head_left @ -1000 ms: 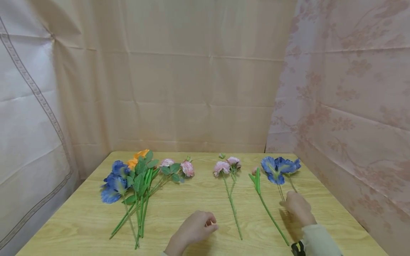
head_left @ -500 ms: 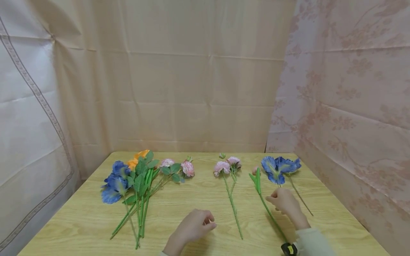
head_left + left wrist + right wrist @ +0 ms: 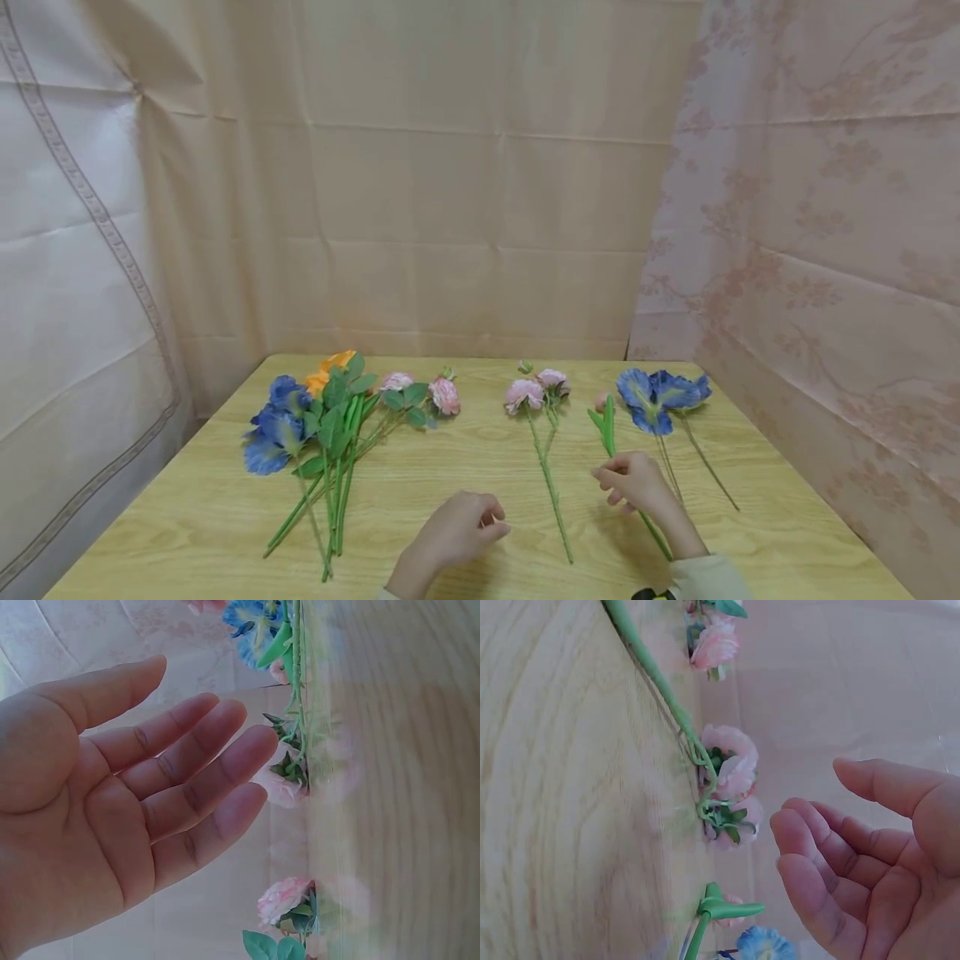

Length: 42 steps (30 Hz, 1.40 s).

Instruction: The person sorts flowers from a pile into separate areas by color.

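My left hand (image 3: 453, 533) hovers near the table's front, fingers loosely bent and nothing in its palm, as the left wrist view confirms. My right hand (image 3: 637, 487) is over the green stem of a pink tulip (image 3: 607, 427), covering part of it. In the right wrist view its fingers (image 3: 802, 892) are loosely curled and hold nothing. Beyond it lie blue flowers (image 3: 660, 398) with thin stems slanting toward me. Between the hands is a pink peony spray (image 3: 525, 395), its stem pointing toward the front.
On the left lies a pile of blue flowers (image 3: 273, 429), an orange flower (image 3: 327, 373), green stems and leaves. A pink peony spray (image 3: 444, 396) extends from its right side. Curtains (image 3: 465, 208) enclose the wooden table (image 3: 187, 517) at the back and sides.
My right hand has moved left from the blue flowers' stems to over the tulip's stem. The blue flowers stay lying on the table. My left hand has barely moved.
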Motion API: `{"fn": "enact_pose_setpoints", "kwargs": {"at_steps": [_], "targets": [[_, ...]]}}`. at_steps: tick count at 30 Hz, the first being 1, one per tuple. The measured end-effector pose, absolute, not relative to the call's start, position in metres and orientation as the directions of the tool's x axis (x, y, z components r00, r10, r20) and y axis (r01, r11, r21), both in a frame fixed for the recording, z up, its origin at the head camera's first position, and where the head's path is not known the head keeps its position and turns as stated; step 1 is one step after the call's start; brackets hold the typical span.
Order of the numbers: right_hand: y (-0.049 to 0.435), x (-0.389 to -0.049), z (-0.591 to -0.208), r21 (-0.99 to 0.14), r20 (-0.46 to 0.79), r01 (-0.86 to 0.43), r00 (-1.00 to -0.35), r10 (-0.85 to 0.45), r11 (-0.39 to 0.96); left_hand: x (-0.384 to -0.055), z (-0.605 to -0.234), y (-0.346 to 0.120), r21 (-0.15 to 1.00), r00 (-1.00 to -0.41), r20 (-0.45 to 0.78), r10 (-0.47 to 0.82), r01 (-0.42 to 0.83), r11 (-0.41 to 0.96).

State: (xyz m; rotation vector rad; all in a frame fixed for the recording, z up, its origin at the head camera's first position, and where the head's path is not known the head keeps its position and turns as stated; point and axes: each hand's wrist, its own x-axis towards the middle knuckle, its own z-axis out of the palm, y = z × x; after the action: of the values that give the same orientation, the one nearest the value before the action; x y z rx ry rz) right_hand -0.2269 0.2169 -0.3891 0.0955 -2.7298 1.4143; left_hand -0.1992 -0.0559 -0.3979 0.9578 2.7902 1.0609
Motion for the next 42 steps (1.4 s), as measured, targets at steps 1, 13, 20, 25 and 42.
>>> {"fn": "enact_pose_setpoints", "kwargs": {"at_steps": [1,13,20,25,42], "targets": [[0.217,-0.227,-0.389,-0.816,0.087,-0.087,-0.996,-0.027,0.572,-0.199,-0.397,-0.057,0.601,-0.816,0.201,0.542,0.54,0.589],[0.22,-0.22,-0.387,-0.814,0.097,-0.141,-0.989,-0.108,0.563,-0.213,-0.393,-0.086,0.574,-0.845,0.274,0.459,0.526,0.627],[0.218,-0.218,-0.386,-0.811,0.101,-0.16,-0.986,-0.135,0.563,-0.218,-0.387,-0.128,0.601,-0.929,0.267,0.257,0.369,0.708],[0.216,-0.217,-0.383,-0.813,0.096,-0.148,-0.988,-0.122,0.563,-0.219,-0.386,-0.155,0.61,-0.957,0.289,0.009,0.192,0.769],[0.212,-0.215,-0.382,-0.808,0.099,-0.166,-0.984,-0.147,0.565,-0.215,-0.401,-0.212,0.596,-0.955,0.034,-0.295,-0.218,0.773]]}}
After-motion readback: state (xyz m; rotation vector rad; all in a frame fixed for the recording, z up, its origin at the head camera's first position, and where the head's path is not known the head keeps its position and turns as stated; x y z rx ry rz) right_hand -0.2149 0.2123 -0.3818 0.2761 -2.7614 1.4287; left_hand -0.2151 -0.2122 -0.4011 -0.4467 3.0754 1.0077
